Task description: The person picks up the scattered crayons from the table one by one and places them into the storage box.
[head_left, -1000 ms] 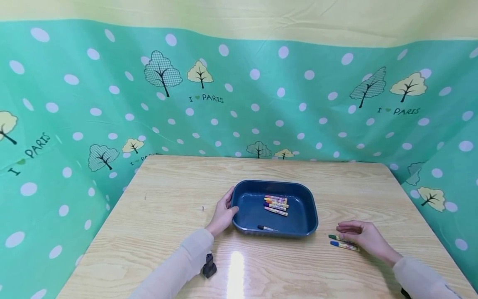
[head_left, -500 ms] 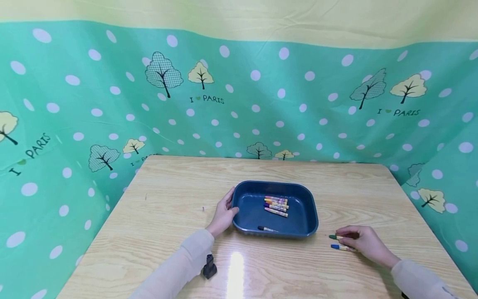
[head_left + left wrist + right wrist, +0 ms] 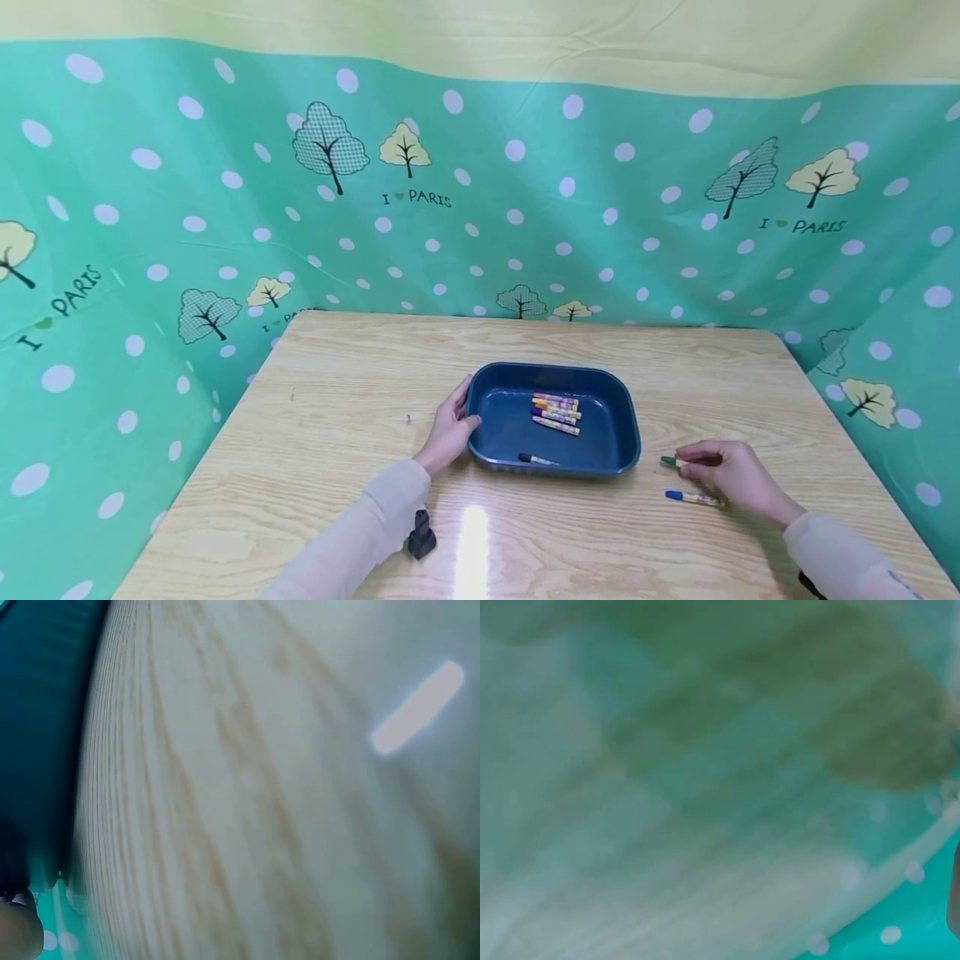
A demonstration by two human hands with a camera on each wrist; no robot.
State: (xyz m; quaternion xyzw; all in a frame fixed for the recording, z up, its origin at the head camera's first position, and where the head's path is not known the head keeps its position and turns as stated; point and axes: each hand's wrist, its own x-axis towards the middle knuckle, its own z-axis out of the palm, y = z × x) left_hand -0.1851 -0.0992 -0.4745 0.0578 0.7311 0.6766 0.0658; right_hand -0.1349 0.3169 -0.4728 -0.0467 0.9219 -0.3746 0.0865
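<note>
My left hand [image 3: 447, 431] grips the left rim of a dark blue plastic tub [image 3: 502, 462], its thumb over the edge. In the left wrist view, the tub's wall [image 3: 45, 720] fills the left side, and a bit of finger [image 3: 19, 930] shows at the lower corner. Right of the tub, my right hand [image 3: 731, 477] pinches a green crayon [image 3: 670, 461]; its green tip points left and most of the barrel is hidden. A blue crayon [image 3: 693, 498] lies on the table below that hand. The right wrist view is blurred and shows neither crayon.
Inside the tub, several crayons [image 3: 557, 412] lie side by side, and a black-tipped crayon [image 3: 536, 459] lies near the front wall. The wooden table [image 3: 360, 375] ends at a green dotted curtain [image 3: 450, 225]. A small black device [image 3: 422, 536] sits at the left wrist.
My right hand's fingers have closed on the green crayon and moved it slightly away from the blue one, toward the back. The left hand and the tub have stayed put.
</note>
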